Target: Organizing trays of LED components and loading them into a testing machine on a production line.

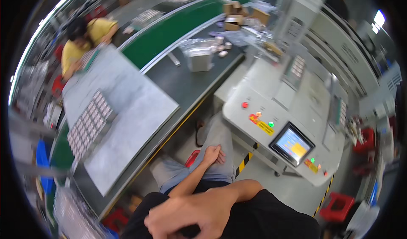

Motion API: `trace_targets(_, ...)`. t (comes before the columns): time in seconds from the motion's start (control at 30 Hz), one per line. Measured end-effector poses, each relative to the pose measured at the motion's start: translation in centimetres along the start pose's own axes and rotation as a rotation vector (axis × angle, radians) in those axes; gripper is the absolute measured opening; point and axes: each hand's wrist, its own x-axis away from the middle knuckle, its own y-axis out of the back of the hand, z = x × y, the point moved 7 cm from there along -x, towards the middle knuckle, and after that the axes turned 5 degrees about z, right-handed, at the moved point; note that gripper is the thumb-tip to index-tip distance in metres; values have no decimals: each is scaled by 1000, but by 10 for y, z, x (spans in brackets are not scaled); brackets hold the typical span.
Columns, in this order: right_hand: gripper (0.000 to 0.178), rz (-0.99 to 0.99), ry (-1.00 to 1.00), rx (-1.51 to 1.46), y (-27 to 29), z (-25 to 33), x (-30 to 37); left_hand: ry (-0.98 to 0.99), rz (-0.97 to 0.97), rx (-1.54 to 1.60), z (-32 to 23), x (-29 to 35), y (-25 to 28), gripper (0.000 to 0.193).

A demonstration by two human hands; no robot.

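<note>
moderate indoor light; a long, thin white light strip (41, 23) glares upper left, a small bright white patch (379, 18) upper right. blur softens the scene; straight edges bend toward the black rim.

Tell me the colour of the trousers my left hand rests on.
The trousers look grey-blue, clearest in the head view.

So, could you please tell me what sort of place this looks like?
Most likely a factory work floor: a white machine with a touchscreen stands at right, and rows of small matching pieces sit on a pale board at left.
</note>
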Motion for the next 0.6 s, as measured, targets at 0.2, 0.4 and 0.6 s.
trace_targets(0.2,12,-334,-139,641,98,-25,14,-174,-173,93,50,-7,51,61)
trace_targets(0.4,18,-889,-231,1453,358,-79,27,-171,-187,165,-2,49,40,48)
trace_targets(0.6,51,-1098,-671,1978,506,-121,31,-216,35,88,-42,112,29,41)
